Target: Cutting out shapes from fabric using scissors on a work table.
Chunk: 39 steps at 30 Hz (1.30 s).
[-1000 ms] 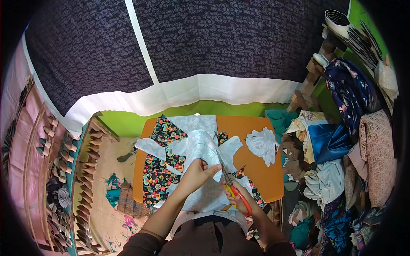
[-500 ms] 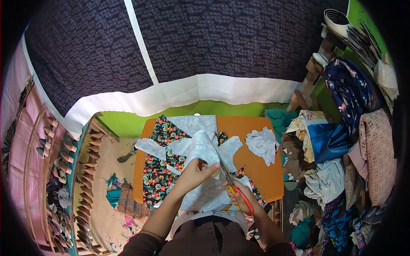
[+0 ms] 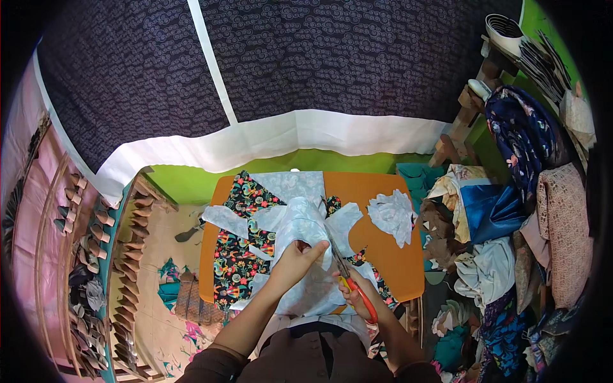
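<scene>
A pale blue-white patterned cloth [image 3: 300, 223] lies folded over a black floral fabric [image 3: 239, 255] on an orange table [image 3: 377, 246]. My left hand [image 3: 295, 260] pinches and lifts the pale cloth near its middle. My right hand [image 3: 357, 299] grips orange-handled scissors [image 3: 348, 271], whose blades point up into the cloth just right of my left hand's fingers.
A crumpled pale cloth scrap [image 3: 393, 214] lies at the table's right. Piles of fabric [image 3: 504, 242] crowd the right side. A dark patterned curtain with a white border [image 3: 287, 137] hangs behind the table. Patterned mats [image 3: 172, 281] cover the floor at left.
The scissors have moved slightly further up into the pale cloth, and my left hand has shifted a little with the fabric.
</scene>
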### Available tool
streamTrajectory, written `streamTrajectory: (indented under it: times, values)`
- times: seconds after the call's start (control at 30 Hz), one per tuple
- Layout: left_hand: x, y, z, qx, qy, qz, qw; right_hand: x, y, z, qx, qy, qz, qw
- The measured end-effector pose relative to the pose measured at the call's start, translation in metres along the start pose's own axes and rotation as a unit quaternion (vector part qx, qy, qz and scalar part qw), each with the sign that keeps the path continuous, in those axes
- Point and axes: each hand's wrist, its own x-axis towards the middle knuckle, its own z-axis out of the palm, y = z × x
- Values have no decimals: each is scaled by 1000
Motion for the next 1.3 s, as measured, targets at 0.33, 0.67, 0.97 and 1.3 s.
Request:
streamTrajectory:
  times: [0.33,0.67,0.97,1.3]
  values:
    - [7,-12,-2,22,-70,46,996,-3,6,-2,27,-18,-1,999]
    - [-1,3,-10,92,-110,32,989,-5,13,-7,38,-30,10,999]
    - [-6,10,-12,99,-190,1,977,-8,4,-8,51,-39,14,998]
    - [-8,8,-3,39,-132,-15,990,-11,10,-16,-70,13,-14,997]
